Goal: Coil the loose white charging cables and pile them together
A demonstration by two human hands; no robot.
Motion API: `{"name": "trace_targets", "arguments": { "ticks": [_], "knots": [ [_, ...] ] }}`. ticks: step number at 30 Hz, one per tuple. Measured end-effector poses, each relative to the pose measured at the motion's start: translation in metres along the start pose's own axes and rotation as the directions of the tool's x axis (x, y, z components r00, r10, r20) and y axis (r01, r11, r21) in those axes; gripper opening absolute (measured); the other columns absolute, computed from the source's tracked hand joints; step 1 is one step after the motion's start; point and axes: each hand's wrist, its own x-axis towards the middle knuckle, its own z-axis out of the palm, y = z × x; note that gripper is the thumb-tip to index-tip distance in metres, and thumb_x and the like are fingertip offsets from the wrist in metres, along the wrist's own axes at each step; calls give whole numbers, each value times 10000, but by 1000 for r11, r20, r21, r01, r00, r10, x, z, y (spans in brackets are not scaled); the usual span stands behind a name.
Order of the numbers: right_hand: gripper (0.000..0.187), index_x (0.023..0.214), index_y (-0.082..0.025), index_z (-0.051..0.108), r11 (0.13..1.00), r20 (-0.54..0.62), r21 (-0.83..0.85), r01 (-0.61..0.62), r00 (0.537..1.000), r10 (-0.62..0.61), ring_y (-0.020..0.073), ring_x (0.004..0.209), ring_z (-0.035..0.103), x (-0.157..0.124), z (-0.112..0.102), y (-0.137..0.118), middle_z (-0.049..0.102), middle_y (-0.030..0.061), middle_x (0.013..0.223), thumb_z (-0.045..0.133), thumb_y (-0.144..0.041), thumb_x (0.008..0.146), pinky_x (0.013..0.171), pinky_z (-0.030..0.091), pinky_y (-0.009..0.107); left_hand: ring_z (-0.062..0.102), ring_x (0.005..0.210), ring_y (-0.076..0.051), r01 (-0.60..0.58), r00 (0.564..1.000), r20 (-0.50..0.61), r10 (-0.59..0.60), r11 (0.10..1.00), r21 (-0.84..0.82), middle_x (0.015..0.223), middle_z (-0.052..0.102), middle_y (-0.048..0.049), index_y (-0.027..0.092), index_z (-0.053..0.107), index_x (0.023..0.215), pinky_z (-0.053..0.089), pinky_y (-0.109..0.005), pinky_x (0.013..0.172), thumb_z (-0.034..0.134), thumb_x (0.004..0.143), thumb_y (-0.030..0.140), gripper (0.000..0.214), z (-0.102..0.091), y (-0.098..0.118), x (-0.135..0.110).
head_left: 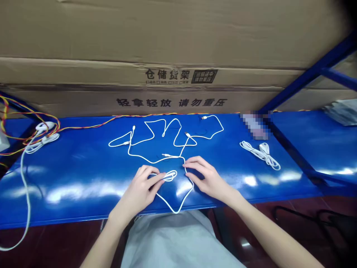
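Observation:
My left hand [149,182] pinches a small folded bundle of white USB cable [170,175] between thumb and fingers, just above the blue shelf. From that bundle a loose loop of cable [176,212] runs toward the front edge and back up to my right hand [205,175]. The right hand's thumb and forefinger are apart, their tips beside the cable; whether they touch it is unclear. Beyond the hands, more white cable [154,139] lies spread in loose curves, with plugs [204,118] at several ends. One plug [166,155] lies between and beyond the two hands.
A bundled white cable [260,154] lies at right by a blurred patch. At left are a white power cord [26,186], a white plug [44,127] and red-yellow twisted wires [92,126]. Large cardboard boxes [167,33] stand behind the blue shelf [83,160]; a blue frame post [306,78] rises right.

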Motion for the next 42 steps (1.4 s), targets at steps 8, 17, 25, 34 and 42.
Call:
{"name": "trace_targets", "arguments": {
  "ticks": [8, 17, 25, 34, 42],
  "knots": [
    [234, 1238, -247, 682, 985, -33, -167, -31, 999, 26, 253, 1119, 656, 7, -6, -8, 667, 102, 1218, 540, -255, 1052, 985, 560, 454, 568, 1061, -234, 17, 999, 42, -17, 1000, 12, 1126, 644, -88, 266, 695, 1290, 522, -425, 932, 550, 1045, 242, 286, 7, 15, 10],
    [177, 1157, -241, 715, 939, -84, -328, -108, 993, 85, 265, 949, 646, -65, 0, -31, 694, 93, 1035, 677, -299, 994, 815, 531, 452, 555, 1062, -249, 5, 1000, 20, -4, 1000, -15, 1120, 652, -97, 232, 678, 1283, 506, -432, 920, 529, 1049, 209, 279, 29, 29, 19],
    [254, 1239, -211, 677, 931, -176, -341, -126, 982, 68, 277, 1097, 608, -64, 14, -16, 687, 114, 1197, 556, -140, 1027, 926, 504, 478, 552, 1036, -231, -180, 953, 231, 196, 980, -90, 1101, 655, -88, 233, 688, 1254, 486, -398, 876, 489, 1057, 170, 287, 16, 36, 24],
    [379, 1360, -174, 610, 931, 39, -362, -43, 997, 62, 302, 1094, 568, -56, 9, -24, 629, 158, 1247, 605, -363, 1032, 893, 492, 475, 593, 945, -198, -226, 965, 122, 233, 972, -71, 1043, 662, -73, 219, 620, 1364, 558, -317, 771, 510, 1038, 136, 354, 35, 40, 26],
    [248, 1274, -194, 653, 950, -35, -309, -39, 999, 30, 217, 871, 524, -54, 20, -16, 629, 103, 1052, 548, -256, 1059, 763, 468, 372, 618, 1132, -282, -45, 999, 23, 44, 998, 50, 1255, 645, -127, 233, 581, 1433, 558, -453, 953, 773, 905, 428, 595, 12, 27, 1]
  ]
}}
